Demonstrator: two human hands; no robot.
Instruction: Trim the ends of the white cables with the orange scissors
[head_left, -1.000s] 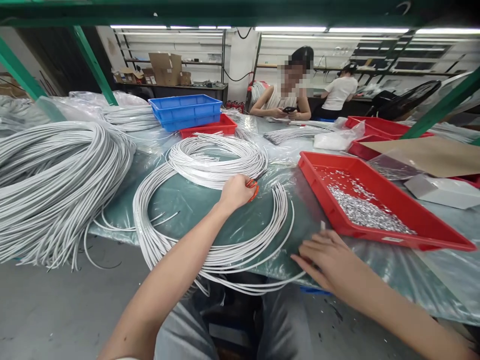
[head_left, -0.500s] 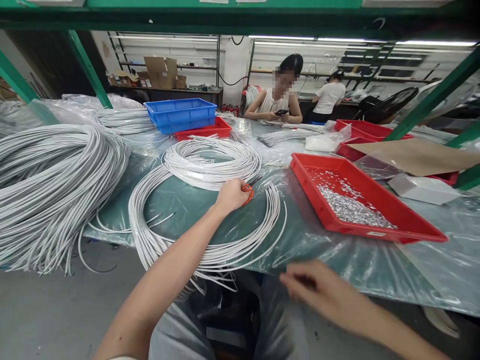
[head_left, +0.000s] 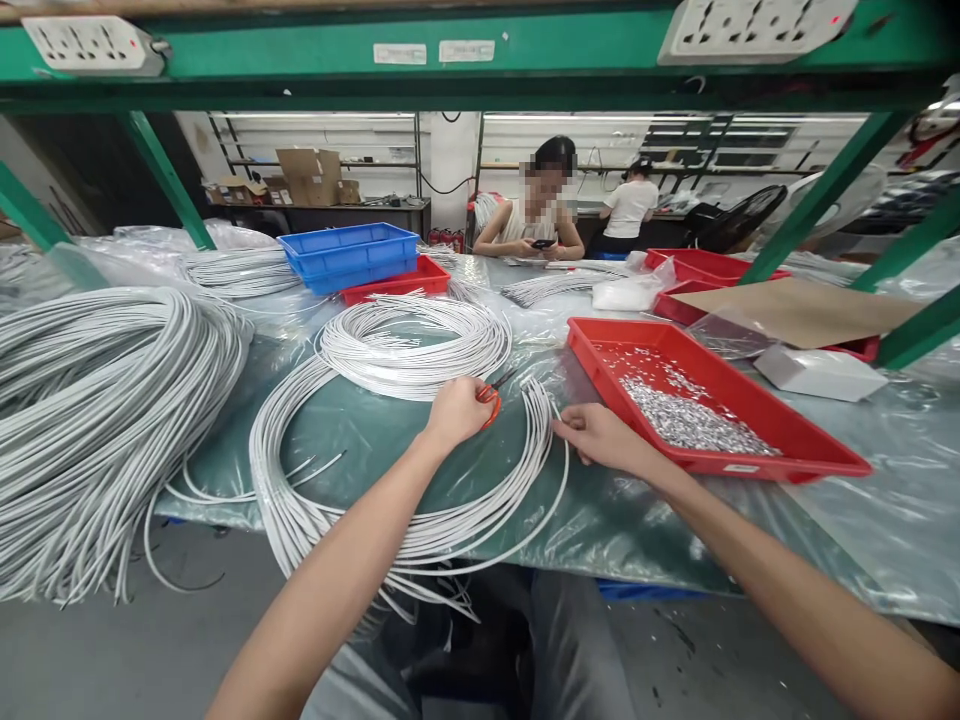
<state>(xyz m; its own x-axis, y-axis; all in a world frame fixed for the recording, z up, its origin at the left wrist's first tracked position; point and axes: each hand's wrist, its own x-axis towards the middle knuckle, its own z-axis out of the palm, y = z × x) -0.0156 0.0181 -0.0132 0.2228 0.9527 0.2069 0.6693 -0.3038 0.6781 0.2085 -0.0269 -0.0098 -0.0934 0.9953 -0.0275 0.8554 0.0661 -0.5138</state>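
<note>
2 hands (head_left: 459,408) (head_left: 600,436); 1 pair of scissors (head_left: 490,393)

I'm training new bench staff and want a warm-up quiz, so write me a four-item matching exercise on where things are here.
1. Orange-handled scissors
2. Silver pieces
3. Black phone
4. Outermost white cable

A. In the large red tray
B. At the fingertips of the right hand
C. In the left hand
D. Held by the person opposite

Pairs: 1-C, 2-A, 3-D, 4-B
</note>
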